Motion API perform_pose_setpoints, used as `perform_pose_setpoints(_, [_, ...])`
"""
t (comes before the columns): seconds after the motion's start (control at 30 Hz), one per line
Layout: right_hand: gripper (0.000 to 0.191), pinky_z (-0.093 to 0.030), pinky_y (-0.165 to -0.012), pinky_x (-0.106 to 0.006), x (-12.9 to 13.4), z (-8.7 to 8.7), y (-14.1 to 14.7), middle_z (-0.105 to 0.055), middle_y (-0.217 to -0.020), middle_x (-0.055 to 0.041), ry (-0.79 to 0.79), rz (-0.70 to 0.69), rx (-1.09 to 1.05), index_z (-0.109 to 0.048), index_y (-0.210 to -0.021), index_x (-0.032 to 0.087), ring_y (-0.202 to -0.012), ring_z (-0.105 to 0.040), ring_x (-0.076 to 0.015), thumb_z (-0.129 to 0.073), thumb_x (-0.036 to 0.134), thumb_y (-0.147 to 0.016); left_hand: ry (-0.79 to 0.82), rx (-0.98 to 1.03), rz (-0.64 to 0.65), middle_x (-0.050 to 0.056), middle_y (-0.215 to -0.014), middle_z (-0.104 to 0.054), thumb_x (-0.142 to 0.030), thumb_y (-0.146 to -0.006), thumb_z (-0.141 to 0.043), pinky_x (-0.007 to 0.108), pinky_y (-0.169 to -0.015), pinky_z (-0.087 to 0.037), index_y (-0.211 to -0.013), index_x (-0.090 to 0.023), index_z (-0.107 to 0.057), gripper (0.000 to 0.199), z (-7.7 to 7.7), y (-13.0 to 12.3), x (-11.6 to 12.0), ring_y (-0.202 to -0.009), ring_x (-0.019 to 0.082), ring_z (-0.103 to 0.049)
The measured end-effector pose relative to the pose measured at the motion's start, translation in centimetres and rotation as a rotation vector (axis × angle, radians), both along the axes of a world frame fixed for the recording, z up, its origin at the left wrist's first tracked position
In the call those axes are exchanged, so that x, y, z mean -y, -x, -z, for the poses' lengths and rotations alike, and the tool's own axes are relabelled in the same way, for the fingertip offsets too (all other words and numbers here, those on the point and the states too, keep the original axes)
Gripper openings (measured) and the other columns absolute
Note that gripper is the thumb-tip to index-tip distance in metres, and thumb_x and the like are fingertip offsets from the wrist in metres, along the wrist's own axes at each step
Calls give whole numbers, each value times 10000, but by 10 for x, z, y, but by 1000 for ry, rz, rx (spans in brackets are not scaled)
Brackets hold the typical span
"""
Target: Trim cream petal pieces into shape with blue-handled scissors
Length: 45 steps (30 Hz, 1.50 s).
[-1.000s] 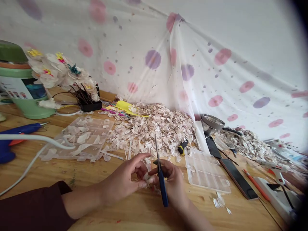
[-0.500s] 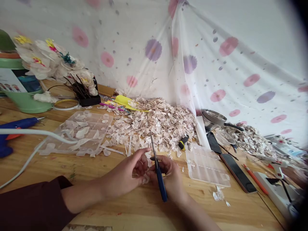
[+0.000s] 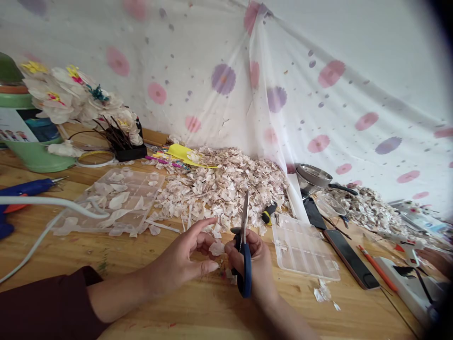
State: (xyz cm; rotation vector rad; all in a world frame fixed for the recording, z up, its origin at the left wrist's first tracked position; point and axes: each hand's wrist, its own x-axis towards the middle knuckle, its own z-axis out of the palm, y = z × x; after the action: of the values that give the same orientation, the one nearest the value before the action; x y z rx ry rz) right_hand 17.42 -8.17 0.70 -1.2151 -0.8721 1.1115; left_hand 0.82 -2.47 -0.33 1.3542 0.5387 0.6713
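My right hand (image 3: pixel 256 264) is closed around scissors (image 3: pixel 245 257) with dark blue handles. Their blades point up and away from me, looking nearly together. A thin, pale, translucent flake (image 3: pixel 216 249) lies between my two hands, by the right thumb and the curled left fingertips; which hand bears it is hard to tell. My left hand (image 3: pixel 180 257) is open, its thumb and index finger spread apart. Beyond both hands spreads a large heap of similar flakes (image 3: pixel 230 182).
Clear plastic compartment trays stand left (image 3: pixel 116 200) and right (image 3: pixel 304 248), the left one bearing flakes. A phone (image 3: pixel 351 259), an orange pencil (image 3: pixel 377 267) and a glue gun (image 3: pixel 406 248) lie right, near another person's hand (image 3: pixel 437 259). A white cable (image 3: pixel 53 202) crosses at left.
The scissors have moved right and turned in my right hand, their handle loops now showing more. My left thumb has come away from the flake, and the left fingers have spread.
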Motion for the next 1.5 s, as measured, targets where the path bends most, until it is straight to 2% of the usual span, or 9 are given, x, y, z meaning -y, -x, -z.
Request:
perform_pose_setpoints(0.2, [378, -386, -357, -181, 0, 5, 5, -619, -631, 49, 7, -61, 38, -595, -910, 196, -382, -468, -68, -810, 309, -619, -49, -26, -85, 26, -906, -639, -282, -816, -624, 366, -798, -422, -1358, -225, -315, 627, -1, 0, -2, -844, 200, -600])
perform_pose_setpoints(0.4, [342, -357, -390, -176, 2, 7, 8, -613, -638, 44, -12, -105, 72, -638, -881, 203, -432, -442, -73, -831, 253, -603, 10, 0, -103, 25, -920, -645, -268, -803, -641, 336, -767, -438, -1342, -224, -338, 619, 0, 1, 0, -842, 194, -616])
perform_pose_setpoints(0.53, [352, -346, -404, -187, 2, 9, 7, -612, -633, 37, -13, -122, 80, -638, -883, 197, -436, -430, -77, -834, 319, -617, 59, 19, -107, 11, -880, -646, -265, -782, -669, 325, -756, -439, -1333, -220, -361, 633, 1, 0, 0, -805, 178, -610])
perform_pose_setpoints(0.67, [365, -339, -417, -205, 4, 6, 2, -523, -572, 60, -49, -165, 77, -636, -900, 188, -414, -391, -78, -798, 416, -665, 146, 61, -245, -19, -802, -627, -281, -732, -730, 280, -690, -416, -1323, -211, -418, 671, -4, 0, -7, -722, 143, -563])
perform_pose_setpoints(0.8, [346, -335, -472, -214, 8, -3, -3, -489, -598, 45, -83, -182, 249, -636, -856, 174, -507, -406, -103, -788, 411, -653, 243, 162, -366, -39, -756, -613, -267, -723, -749, 268, -727, -406, -1297, -212, -457, 646, -14, 1, -13, -738, 135, -550])
perform_pose_setpoints(0.97, [294, -292, -478, -222, 18, -12, -3, -467, -590, 47, -23, -289, 563, -638, -886, 196, -533, -367, -120, -736, 364, -665, 274, 250, -423, -45, -750, -602, -242, -722, -754, 276, -761, -398, -1288, -214, -474, 632, -22, 4, -16, -747, 136, -542])
perform_pose_setpoints(1.13, [237, -245, -473, -234, 21, -18, -3, -452, -578, 47, -7, -302, 736, -613, -805, 217, -539, -361, -132, -690, 406, -685, 247, 303, -399, -41, -766, -592, -256, -727, -758, 276, -780, -389, -1321, -224, -446, 672, -24, 6, -16, -767, 136, -524])
perform_pose_setpoints(1.33, [210, -263, -476, -221, 17, -19, -1, -452, -580, 57, 49, -360, 700, -597, -769, 208, -534, -345, -119, -701, 364, -675, 217, 311, -331, -28, -796, -604, -266, -722, -764, 280, -768, -395, -1343, -238, -417, 712, -22, 8, -13, -775, 141, -528])
perform_pose_setpoints(1.5, [210, -309, -468, -203, 19, -12, -3, -547, -595, 39, -1, -329, 695, -677, -874, 207, -535, -419, -125, -710, 285, -683, 230, 298, -334, -28, -796, -600, -251, -716, -764, 283, -748, -404, -1331, -246, -435, 697, -20, 7, -15, -765, 142, -539])
